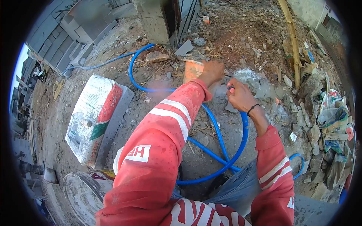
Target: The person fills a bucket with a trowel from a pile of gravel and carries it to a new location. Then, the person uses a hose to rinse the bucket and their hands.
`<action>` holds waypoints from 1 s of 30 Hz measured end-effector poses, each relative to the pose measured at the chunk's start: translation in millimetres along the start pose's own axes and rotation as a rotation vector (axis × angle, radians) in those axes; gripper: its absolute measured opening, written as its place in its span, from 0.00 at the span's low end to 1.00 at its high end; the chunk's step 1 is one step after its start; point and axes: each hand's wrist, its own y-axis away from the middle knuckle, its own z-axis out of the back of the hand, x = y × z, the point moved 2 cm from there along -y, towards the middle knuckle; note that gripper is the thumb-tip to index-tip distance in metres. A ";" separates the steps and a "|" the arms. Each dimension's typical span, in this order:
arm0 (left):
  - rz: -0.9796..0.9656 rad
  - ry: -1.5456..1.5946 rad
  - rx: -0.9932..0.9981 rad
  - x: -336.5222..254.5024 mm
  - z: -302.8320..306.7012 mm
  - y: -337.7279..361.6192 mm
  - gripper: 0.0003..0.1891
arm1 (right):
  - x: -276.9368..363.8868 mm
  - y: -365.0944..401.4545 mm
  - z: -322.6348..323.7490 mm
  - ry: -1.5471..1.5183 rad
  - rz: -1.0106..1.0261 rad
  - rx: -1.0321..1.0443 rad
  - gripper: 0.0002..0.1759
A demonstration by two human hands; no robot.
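My right hand [243, 97] is closed around the end of a blue hose [244, 130], which curves down and loops across the ground before me. My left hand [213, 72] is closed at the right side of an orange bucket [193, 70]. Its fingertips are turned away and partly hidden, and the hand and sleeve cover much of the bucket. The two hands are close together but apart. Wet, pale grey ground [247, 77] shows just beyond the right hand.
A mortar bag [92, 116] lies on a grey block [113, 130] to the left. A round, whitish-stained container [81, 192] stands at lower left. Rubble and torn sacks [333, 124] line the right side, near a wooden pole [292, 41]. A concrete post [152, 22] rises ahead.
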 end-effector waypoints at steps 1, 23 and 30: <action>-0.057 -0.022 0.028 -1.6 -1.2 0.5 0.26 | 1.9 2.3 2.7 0.012 0.043 -0.034 0.16; 0.290 0.785 -0.456 -2.8 38.1 10.5 0.27 | 46.9 19.3 20.4 -0.118 0.305 -0.404 0.27; 0.580 1.654 -0.255 -11.2 36.7 39.0 0.33 | 36.5 22.8 35.0 -0.138 0.161 -0.493 0.24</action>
